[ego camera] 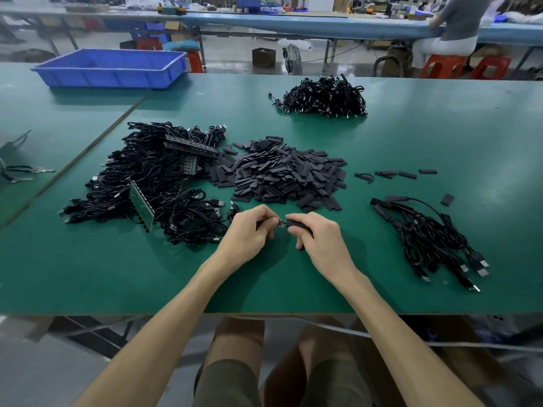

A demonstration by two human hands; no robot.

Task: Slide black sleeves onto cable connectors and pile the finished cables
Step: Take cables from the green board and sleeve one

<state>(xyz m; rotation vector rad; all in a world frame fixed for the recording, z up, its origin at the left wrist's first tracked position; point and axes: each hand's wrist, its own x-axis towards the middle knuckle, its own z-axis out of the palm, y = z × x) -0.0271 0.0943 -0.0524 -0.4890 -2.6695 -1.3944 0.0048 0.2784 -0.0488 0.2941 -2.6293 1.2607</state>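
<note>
My left hand pinches a cable connector, its cable trailing left toward a big tangle of black cables. My right hand grips a black sleeve whose mouth meets the connector's tip. Both hands hover just above the green table, near its front middle. Behind them lies a heap of loose black sleeves. To the right sits a small pile of sleeved cables.
A second cable heap lies at the back centre. A blue plastic bin stands at the back left. A few stray sleeves lie right of the heap. A seated person works at a far bench.
</note>
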